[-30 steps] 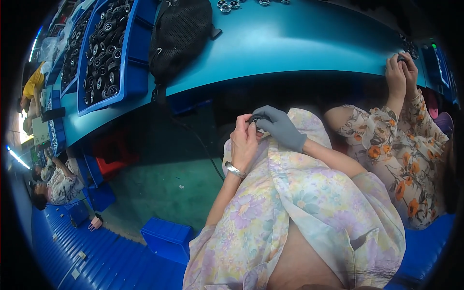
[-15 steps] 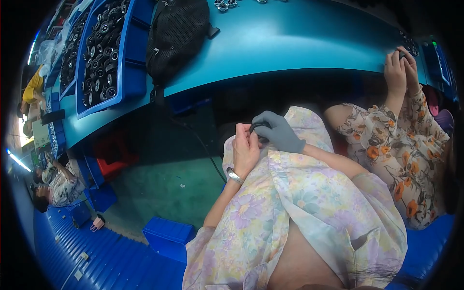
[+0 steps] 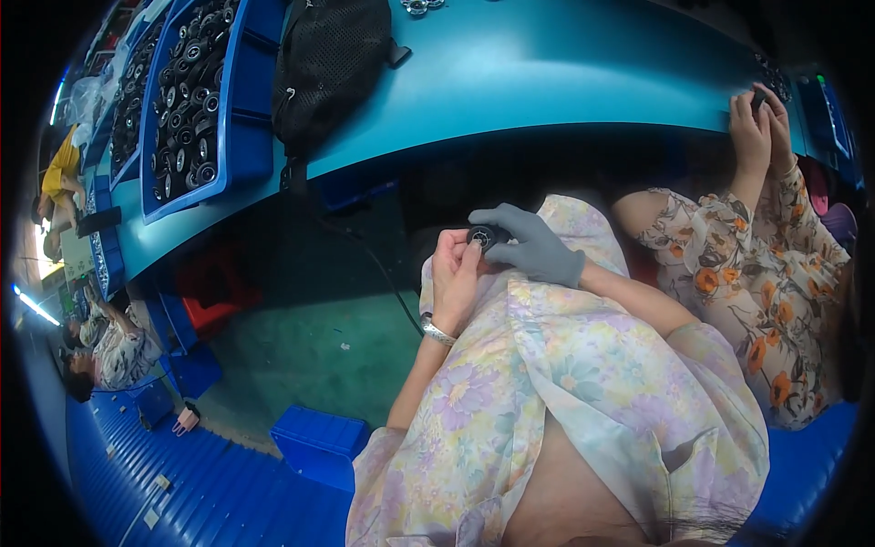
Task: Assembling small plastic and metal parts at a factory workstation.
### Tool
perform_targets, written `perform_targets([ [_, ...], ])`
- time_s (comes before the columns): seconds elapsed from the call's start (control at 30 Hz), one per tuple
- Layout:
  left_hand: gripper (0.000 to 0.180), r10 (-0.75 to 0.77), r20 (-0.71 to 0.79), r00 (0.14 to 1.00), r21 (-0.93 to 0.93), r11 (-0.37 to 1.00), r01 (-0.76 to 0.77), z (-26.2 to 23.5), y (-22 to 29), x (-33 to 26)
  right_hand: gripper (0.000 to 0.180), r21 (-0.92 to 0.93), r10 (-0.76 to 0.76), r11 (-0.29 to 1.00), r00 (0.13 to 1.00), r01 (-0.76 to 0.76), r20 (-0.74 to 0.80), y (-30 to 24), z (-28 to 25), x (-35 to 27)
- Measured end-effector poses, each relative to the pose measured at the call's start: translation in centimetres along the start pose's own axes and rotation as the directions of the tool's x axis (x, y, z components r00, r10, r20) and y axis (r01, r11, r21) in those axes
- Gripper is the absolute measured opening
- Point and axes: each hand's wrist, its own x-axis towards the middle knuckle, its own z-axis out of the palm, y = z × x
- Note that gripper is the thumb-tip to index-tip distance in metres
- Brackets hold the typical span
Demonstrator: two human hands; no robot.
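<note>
Your bare left hand [image 3: 456, 273] pinches round, black, plastic-looking wheel with silvery centre [image 3: 481, 239]; grey-gloved right hand [image 3: 540, 250] pinches opposite side. Hold evenly, face visible.

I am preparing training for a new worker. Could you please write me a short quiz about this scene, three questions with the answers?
1. True or false: the left grip wears a gray glove.

2. Short answer: what small thing is held between the two grips?

3. Choose one: which thing is on the blue-green table, just right of the large blue bin?
A) a yellow cup
B) a black mesh bag
C) a wooden hammer

Key:
1. False; the left grip is ungloved, and the right grip wears the gray glove.
2. A black wheel-like part with a silvery center.
3. B.
</note>
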Motion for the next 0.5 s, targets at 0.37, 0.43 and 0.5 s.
perform_targets([
  [0.37,0.017,0.086,0.027,0.996,0.005,0.996,-0.086,0.3,-0.7,-0.2,0.035,0.132,0.029,0.991,0.999,-0.031,0.014,0.0,-0.4,0.5],
  [0.43,0.018,0.153,0.048,0.987,0.019,0.988,-0.154,0.1,-0.3,-0.2,0.028,-0.024,0.005,1.000,0.993,-0.002,0.117,-1.2,-1.3,0.7],
  [0.5,0.018,0.160,0.093,0.983,0.208,0.962,-0.177,-0.3,0.4,-0.2,0.026,-0.011,0.083,0.997,0.994,-0.082,0.076,-2.5,-1.2,0.7],
])
